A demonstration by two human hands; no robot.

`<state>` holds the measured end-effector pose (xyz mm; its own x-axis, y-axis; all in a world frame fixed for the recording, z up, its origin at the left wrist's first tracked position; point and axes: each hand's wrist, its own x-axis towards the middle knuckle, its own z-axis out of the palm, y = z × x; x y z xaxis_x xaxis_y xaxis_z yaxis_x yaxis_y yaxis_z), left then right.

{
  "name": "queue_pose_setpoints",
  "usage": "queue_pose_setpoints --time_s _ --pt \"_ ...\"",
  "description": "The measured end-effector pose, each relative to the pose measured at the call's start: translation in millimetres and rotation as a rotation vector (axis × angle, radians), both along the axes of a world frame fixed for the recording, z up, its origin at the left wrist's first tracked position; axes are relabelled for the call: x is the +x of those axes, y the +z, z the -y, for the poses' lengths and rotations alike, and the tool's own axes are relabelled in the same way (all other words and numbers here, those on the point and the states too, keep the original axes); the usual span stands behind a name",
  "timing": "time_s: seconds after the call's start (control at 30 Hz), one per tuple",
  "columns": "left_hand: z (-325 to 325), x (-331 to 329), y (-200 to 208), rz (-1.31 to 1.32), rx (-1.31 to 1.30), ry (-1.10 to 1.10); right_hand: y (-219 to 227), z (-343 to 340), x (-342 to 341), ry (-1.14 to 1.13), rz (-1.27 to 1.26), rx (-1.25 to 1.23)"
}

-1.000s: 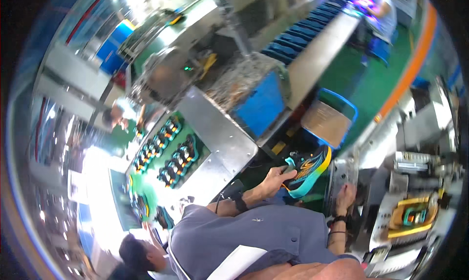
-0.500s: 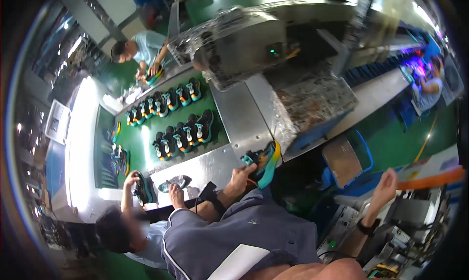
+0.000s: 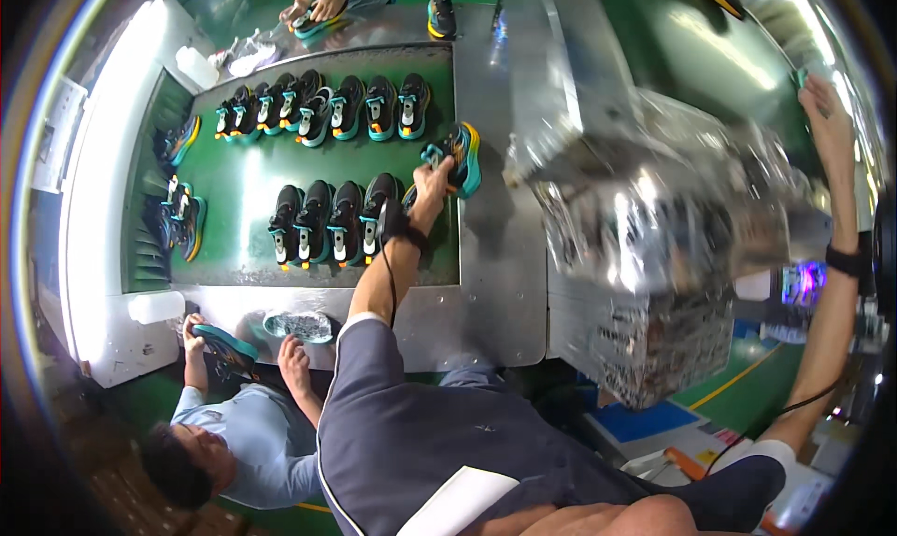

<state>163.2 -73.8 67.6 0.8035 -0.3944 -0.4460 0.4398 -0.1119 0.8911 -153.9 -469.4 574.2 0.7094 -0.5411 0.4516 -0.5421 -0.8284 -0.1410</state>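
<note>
Head view: left hand at twelve o'clock, fingers clamped on a shoe; right hand at two o'clock, fingers' state I cannot tell.

My left fingers hold a black sports shoe with orange accents and a yellow-to-teal sole; it is tilted sideways, sole facing right, yellow end far, above the flat green belt's right edge.

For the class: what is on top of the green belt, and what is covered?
Two rows of black shoes stand on the green belt, other shoes at its left end. The left forearm hides part of the nearer row's right end.
</note>
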Motion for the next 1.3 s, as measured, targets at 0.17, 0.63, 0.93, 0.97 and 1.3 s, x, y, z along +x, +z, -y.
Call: queue_pose_setpoints --time_s 0.17,0.63,0.93,0.97,1.3 --pt "68 114 -71 0.314 0.035 0.053 9 127 135 0.007 -0.156 -0.051" --pt "-55 -127 -52 0.098 0.008 -0.185 -39 -62 274 0.076 0.046 0.184" --pt "-62 -272 134 -0.470 -0.504 -1.099 49 -144 14 0.348 0.300 0.035" --pt "-55 -278 151 -0.505 -0.594 -1.203 47 -164 -21 0.322 0.223 0.073" --pt "5 -439 324 -1.238 -0.833 -1.938 -26 -401 -318 0.215 -0.005 0.357"
